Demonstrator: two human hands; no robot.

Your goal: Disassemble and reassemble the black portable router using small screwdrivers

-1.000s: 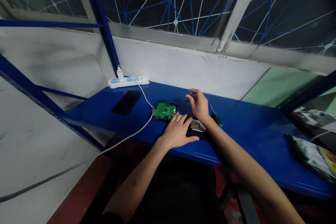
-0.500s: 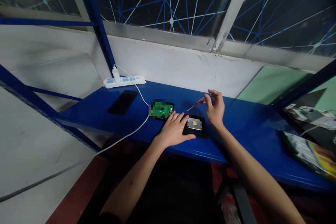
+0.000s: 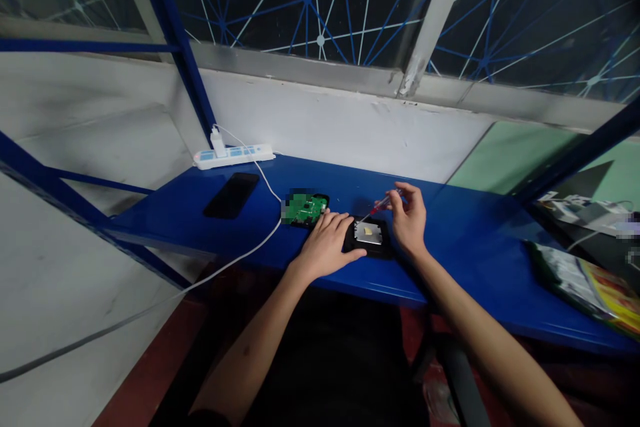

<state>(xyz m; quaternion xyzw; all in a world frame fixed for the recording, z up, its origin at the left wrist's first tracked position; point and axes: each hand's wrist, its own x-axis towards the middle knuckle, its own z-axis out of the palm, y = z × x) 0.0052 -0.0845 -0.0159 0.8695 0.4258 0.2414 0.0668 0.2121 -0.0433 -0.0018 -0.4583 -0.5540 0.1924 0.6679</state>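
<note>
My right hand (image 3: 410, 217) pinches a small screwdriver (image 3: 383, 203) with a clear and red handle. Its thin shaft slants down to the left, the tip at the upper left corner of a silver metal plate (image 3: 367, 233). That plate sits in a black plastic case (image 3: 387, 248) and bears a small yellowish square. Flat across the left part of the case lies my left hand (image 3: 327, 243), its fingers stretched out and holding nothing. Just beyond those fingertips is a green circuit board (image 3: 313, 209) in a black housing, its left part blurred out.
A black phone (image 3: 231, 195) lies on the blue table (image 3: 465, 247) to the left. Behind it stands a white power strip (image 3: 235, 156) with a plugged-in charger. A white cable (image 3: 250, 255) runs past the circuit board. At the right edge lies a colourful packet (image 3: 585, 287).
The screwdriver has come down, its tip moving from above the table behind the case to the metal plate's corner. My left hand stays on the case. The view has shifted slightly.
</note>
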